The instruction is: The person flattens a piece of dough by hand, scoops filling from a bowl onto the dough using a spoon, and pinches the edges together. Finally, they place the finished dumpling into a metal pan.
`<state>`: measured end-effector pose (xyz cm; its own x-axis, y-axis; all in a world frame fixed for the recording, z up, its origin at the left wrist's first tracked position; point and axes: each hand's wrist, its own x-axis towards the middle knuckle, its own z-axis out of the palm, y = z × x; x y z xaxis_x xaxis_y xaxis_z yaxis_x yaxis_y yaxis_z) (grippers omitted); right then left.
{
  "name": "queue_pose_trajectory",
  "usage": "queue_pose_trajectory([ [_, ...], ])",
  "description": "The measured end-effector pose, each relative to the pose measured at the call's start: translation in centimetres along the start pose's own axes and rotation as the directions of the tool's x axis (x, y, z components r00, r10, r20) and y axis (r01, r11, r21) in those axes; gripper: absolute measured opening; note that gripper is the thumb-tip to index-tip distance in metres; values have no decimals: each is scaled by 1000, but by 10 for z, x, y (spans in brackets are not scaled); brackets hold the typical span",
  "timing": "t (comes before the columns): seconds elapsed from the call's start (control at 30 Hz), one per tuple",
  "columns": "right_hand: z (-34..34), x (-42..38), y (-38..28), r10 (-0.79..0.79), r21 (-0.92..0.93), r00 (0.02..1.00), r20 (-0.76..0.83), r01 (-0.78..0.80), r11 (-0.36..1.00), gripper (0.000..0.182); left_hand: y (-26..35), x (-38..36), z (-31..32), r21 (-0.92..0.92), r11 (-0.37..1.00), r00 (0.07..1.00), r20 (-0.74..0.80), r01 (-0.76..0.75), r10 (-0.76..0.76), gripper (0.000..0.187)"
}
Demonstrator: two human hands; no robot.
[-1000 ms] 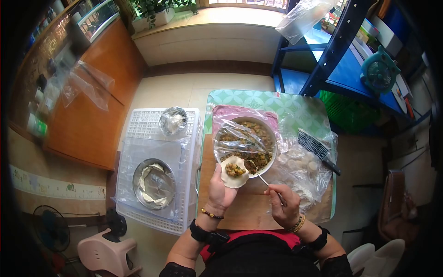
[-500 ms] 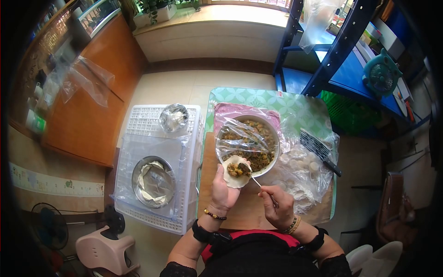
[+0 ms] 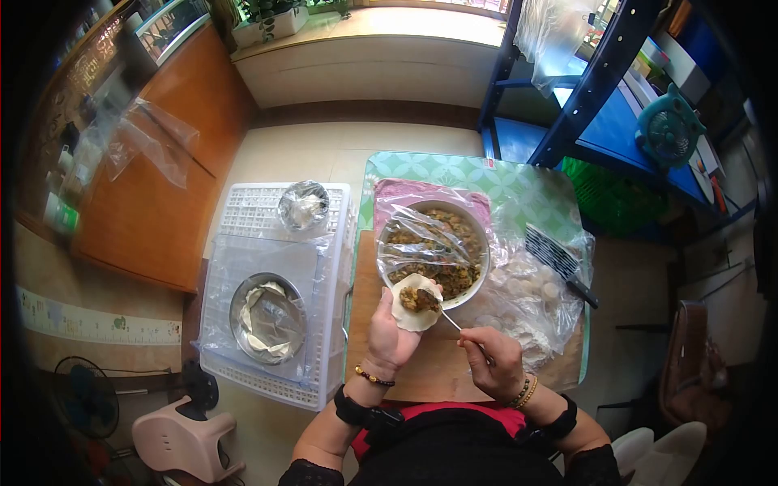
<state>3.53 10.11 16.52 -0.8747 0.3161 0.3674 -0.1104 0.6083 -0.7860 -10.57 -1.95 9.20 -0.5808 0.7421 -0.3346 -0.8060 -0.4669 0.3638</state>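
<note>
My left hand [image 3: 392, 334] is cupped, palm up, around a round dough wrapper [image 3: 403, 317] with a mound of chopped filling [image 3: 417, 300] on it. In my right hand [image 3: 493, 361] the fingers are closed on the thin handle of a spoon [image 3: 453, 321], whose far end rests at the filling. Just beyond the wrapper stands a metal bowl [image 3: 484, 279] of the same filling, partly covered by clear plastic film [image 3: 421, 247]. Right of the bowl, dough pieces [image 3: 551, 290] lie under plastic beside a pile of flour [image 3: 535, 350].
A cleaver [image 3: 559, 261] with a black handle lies on the plastic at the right. On the white crate [image 3: 324, 389] to the left stands a round metal pan [image 3: 235, 324] holding folded dough. A pink cloth [image 3: 389, 194] lies under the bowl, on the green-patterned table [image 3: 519, 182].
My right hand has shifted slightly right and down with the spoon. My left hand still holds the wrapper in nearly the same place.
</note>
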Motion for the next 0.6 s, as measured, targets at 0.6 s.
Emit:
queue_pose_trajectory([
  [0.6,4,-1,-6,51,-66,999,-7,-51,997,15,-3,-2,-2,17,999,999,-12,-33,33,64],
])
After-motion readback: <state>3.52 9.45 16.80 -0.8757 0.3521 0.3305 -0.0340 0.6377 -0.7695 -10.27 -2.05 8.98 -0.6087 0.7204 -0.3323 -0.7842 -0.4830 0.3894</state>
